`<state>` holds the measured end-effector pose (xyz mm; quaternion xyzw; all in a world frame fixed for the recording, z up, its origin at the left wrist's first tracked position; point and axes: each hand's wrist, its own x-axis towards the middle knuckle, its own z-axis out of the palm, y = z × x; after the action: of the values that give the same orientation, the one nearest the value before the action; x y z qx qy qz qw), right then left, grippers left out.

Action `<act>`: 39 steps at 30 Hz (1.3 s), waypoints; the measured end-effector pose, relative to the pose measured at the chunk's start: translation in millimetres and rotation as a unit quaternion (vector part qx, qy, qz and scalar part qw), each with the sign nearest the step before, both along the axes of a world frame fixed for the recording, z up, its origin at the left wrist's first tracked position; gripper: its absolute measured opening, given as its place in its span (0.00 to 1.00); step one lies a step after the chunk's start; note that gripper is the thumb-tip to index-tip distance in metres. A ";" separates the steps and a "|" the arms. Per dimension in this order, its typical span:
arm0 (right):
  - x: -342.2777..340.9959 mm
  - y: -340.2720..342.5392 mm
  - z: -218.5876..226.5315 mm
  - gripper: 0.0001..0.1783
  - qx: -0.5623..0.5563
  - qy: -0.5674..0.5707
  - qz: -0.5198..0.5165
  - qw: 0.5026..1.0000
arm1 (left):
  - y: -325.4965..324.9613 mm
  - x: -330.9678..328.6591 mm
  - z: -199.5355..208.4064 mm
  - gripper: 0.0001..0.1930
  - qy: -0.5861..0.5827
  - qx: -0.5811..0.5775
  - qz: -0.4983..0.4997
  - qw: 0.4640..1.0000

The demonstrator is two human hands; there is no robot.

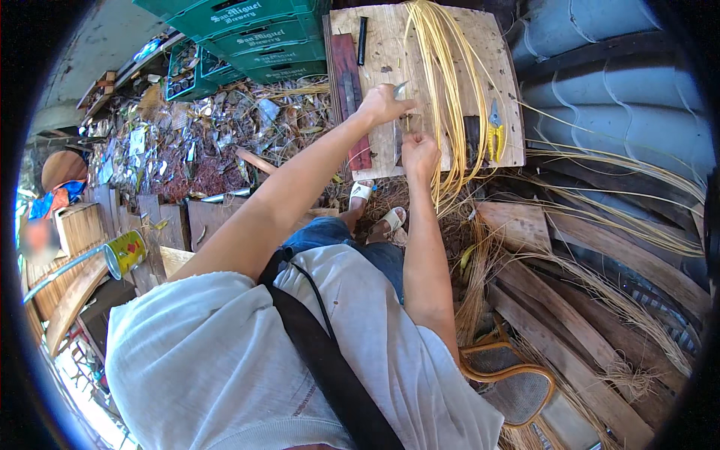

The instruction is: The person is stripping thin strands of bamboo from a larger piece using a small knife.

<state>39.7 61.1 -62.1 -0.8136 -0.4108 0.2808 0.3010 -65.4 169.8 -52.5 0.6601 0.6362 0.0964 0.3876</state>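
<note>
Light-brown wooden board (386, 46): room far side

L hand (384, 105) curled by grey pointed piece (400, 88); grip can't tell. R hand (420, 155) fisted nr near edge; contents can't tell. Long pale-yellow strands (437, 82) just R of both, overhanging near edge. Bare wood btwn strands & short black rod (362, 41).

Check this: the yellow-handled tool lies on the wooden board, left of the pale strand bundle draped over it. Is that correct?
Not quite: the head view shows the yellow-handled tool on the wooden board, but right of the pale strand bundle, not left.
</note>
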 end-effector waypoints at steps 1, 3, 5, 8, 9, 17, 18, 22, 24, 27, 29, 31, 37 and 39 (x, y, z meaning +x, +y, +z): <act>-1.3 -0.7 1.0 0.11 -0.014 0.008 -0.004 1.000 | 8.3 0.6 -6.4 0.28 0.000 0.001 0.002 1.000; 1.6 -1.4 2.4 0.10 -0.008 0.038 -0.008 0.999 | 20.1 7.7 -21.9 0.26 -0.092 -0.132 -0.006 0.987; 4.7 -11.8 -1.5 0.10 -0.006 0.071 -0.011 0.997 | 33.3 10.4 -45.4 0.23 -0.029 -0.041 -0.004 0.999; 13.4 -50.8 5.2 0.07 -0.029 0.292 -0.094 0.951 | 55.8 8.2 -49.2 0.18 0.021 0.008 0.022 1.000; 11.6 -55.4 -2.1 0.07 -0.033 0.294 -0.096 0.950 | 57.2 7.4 -52.4 0.18 0.023 0.004 0.021 1.000; 1.5 -43.7 -6.2 0.13 0.000 -0.043 -0.016 0.999 | -0.9 -10.7 -7.5 0.23 0.046 0.082 -0.025 0.995; 0.6 -42.8 -5.4 0.13 0.001 -0.048 -0.003 0.999 | -14.1 -19.4 0.0 0.22 0.009 0.106 -0.031 0.994; -1.2 -45.7 -9.4 0.12 0.045 -0.014 -0.007 0.999 | -74.3 -31.8 -8.2 0.16 -0.007 0.148 -0.186 0.971; -2.4 -45.1 -8.2 0.12 0.025 -0.029 0.006 0.999 | -81.6 -27.1 -2.3 0.14 -0.013 0.117 -0.207 0.971; -4.2 -44.0 -8.4 0.12 0.003 -0.049 0.015 0.999 | -84.4 -17.9 -10.5 0.14 0.034 0.141 -0.232 0.962; -4.5 -44.1 -9.4 0.12 -0.001 -0.051 0.012 0.999 | -84.3 -15.0 -14.6 0.13 0.079 0.148 -0.257 0.952; -4.3 -45.4 -10.3 0.12 -0.011 -0.103 0.053 0.993 | -84.6 -13.8 -21.1 0.13 0.098 0.135 -0.275 0.947; -8.9 -55.0 -6.1 0.14 0.012 -0.060 0.017 0.998 | -75.4 -13.6 -21.8 0.18 0.116 0.084 -0.314 0.939; -6.2 -57.9 -5.5 0.14 0.010 -0.053 0.007 0.998 | -73.1 -10.8 -10.9 0.19 0.103 0.079 -0.316 0.940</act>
<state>33.4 3.2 -67.6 -0.8215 -0.4347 0.2349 0.2846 -76.2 96.7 -63.4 0.8619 0.4217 -0.0501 0.2771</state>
